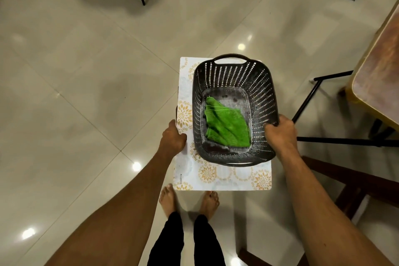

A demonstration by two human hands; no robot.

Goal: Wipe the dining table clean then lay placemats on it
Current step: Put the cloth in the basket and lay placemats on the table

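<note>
Step in hand: most likely carrying the supplies over to the desk; neither wiping nor laying has begun.
Doing it well: keep the mat level so the basket does not slide, set the load down off the desk top, and take the cloth out first, since wiping comes before the mats.
Left grip (172, 136): fingers curl under and thumb lies over the left edge of the white rectangular placemat with gold flower medallions (226, 177).
Right grip (280, 134): closed round the right rim of the dark slotted plastic basket (259, 84), which stands on the placemat.
Cloth: a crumpled green terry cloth (226, 123) lies on the basket's floor.
Placemat: flat and stiff-looking, held above the glossy tiled floor (86, 71).
Desk: reddish mottled top with a pale wooden edge (382, 60), near, at the right border.
</note>
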